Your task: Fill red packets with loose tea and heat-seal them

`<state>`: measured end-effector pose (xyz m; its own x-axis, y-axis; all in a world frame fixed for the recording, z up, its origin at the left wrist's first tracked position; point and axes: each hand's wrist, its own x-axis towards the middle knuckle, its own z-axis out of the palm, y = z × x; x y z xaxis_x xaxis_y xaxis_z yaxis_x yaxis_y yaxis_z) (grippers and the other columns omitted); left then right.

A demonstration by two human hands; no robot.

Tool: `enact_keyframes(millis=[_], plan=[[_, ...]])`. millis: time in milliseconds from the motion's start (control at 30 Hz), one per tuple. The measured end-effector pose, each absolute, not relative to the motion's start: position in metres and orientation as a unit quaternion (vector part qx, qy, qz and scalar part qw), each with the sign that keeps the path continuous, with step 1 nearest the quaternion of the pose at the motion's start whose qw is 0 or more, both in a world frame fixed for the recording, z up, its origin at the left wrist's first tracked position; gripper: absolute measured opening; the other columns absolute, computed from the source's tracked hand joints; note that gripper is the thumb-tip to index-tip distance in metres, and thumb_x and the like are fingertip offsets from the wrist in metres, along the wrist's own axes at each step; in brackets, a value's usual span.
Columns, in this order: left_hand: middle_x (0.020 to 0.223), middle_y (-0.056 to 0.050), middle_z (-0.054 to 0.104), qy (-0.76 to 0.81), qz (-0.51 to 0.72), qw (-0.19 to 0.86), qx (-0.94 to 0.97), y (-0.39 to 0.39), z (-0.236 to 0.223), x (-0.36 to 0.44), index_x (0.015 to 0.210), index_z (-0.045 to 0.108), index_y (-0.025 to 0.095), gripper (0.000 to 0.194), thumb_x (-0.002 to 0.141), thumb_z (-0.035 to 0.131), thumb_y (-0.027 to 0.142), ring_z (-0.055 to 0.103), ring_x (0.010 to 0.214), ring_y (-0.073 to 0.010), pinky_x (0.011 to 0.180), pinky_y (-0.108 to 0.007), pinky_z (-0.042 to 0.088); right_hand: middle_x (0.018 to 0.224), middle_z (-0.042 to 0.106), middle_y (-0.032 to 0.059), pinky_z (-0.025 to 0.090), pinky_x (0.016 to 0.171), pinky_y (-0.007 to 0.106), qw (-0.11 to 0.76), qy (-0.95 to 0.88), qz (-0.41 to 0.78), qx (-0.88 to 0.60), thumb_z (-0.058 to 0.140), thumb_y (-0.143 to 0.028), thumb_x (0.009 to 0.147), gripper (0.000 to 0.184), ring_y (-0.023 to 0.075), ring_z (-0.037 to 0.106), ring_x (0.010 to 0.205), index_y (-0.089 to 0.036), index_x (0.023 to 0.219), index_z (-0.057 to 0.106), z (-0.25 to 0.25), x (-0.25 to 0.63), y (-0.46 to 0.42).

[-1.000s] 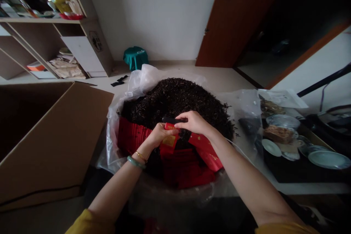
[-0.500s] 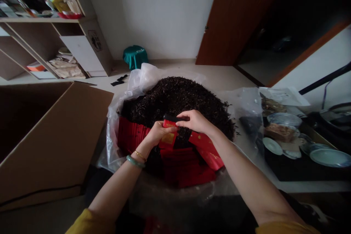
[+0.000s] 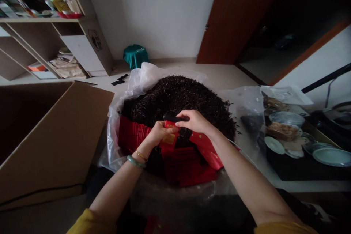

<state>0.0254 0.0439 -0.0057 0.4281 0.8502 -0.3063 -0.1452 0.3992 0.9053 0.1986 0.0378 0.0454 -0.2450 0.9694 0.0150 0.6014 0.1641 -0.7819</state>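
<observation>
Red foil packets (image 3: 186,168) lie banked against a broad mound of dark, twisted dried tea leaves (image 3: 175,97) in a head-worn camera's view, as a person in mustard-yellow sleeves (image 3: 82,221) works over them with two bare hands. The left hand (image 3: 159,134) has a firm, closed grip on a small red-and-gold packet (image 3: 170,138), its fingers pinched around the packet's upper edge. The right hand (image 3: 196,121) closes from the other side, its fingertips (image 3: 181,124) on a slim black bar (image 3: 175,118) lying across the packet's top. The packet sits just above the red stack, at the near edge of the mound. A translucent white plastic bag (image 3: 145,76) lines the heap and bunches around it. A pale green bangle (image 3: 135,161) and a thin gold bracelet (image 3: 141,155) circle the left wrist.

To the left stands an open brown cardboard box (image 3: 55,128). Beyond the bag, a teal cloth-draped stool (image 3: 135,56) rests against a white wall, near small black strips (image 3: 119,80) on the pale floor and a cluttered wooden shelf unit (image 3: 49,20). To the right, pale ceramic plates (image 3: 331,157) and dishes of food (image 3: 279,131) crowd a dark tray (image 3: 301,170), below a half-open reddish-brown wooden door (image 3: 241,14).
</observation>
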Motion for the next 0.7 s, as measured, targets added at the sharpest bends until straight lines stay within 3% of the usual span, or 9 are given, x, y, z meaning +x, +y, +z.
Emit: enact_keyframes(millis=[200,367,567,700], plan=[[0.07,-0.004,0.071,0.418,0.381,0.691,0.451,0.049,-0.007,0.022,0.074,0.071,0.011,0.041,0.051,0.083,0.042,0.062,0.057,-0.0142,0.055,-0.023,0.048,0.082,0.072,0.001,0.048,0.071,0.027,0.293,-0.693,0.347,-0.56,0.071,-0.026,0.069,0.019,0.0177,0.065,0.079,-0.018,0.086,0.07,0.039,0.201,0.039],[0.07,-0.003,0.071,0.418,0.416,0.672,0.448,0.049,-0.004,0.022,0.076,0.07,0.013,0.036,0.054,0.082,0.038,0.062,0.058,-0.0134,0.057,-0.023,0.048,0.099,0.071,0.0052,0.051,0.072,0.029,0.303,-0.641,0.419,-0.567,0.072,-0.032,0.069,0.037,0.0191,0.066,0.086,-0.017,0.103,0.065,0.025,0.222,0.039],[0.064,0.0,0.068,0.44,0.462,0.656,0.403,0.047,0.001,0.025,0.071,0.066,0.015,0.032,0.053,0.081,0.037,0.06,0.055,-0.0131,0.056,-0.024,0.048,0.107,0.07,0.009,0.047,0.09,0.038,0.215,-0.652,0.292,-0.666,0.076,-0.023,0.064,0.04,0.0259,0.063,0.101,-0.019,0.103,0.067,-0.003,0.252,0.037],[0.062,0.0,0.066,0.446,0.486,0.625,0.417,0.045,-0.003,0.028,0.066,0.067,0.015,0.03,0.054,0.079,0.04,0.058,0.055,-0.0119,0.055,-0.023,0.046,0.102,0.071,0.0074,0.05,0.084,0.034,0.324,-0.64,0.304,-0.626,0.068,-0.028,0.073,0.038,0.0206,0.066,0.092,-0.02,0.11,0.064,-0.002,0.231,0.033]])
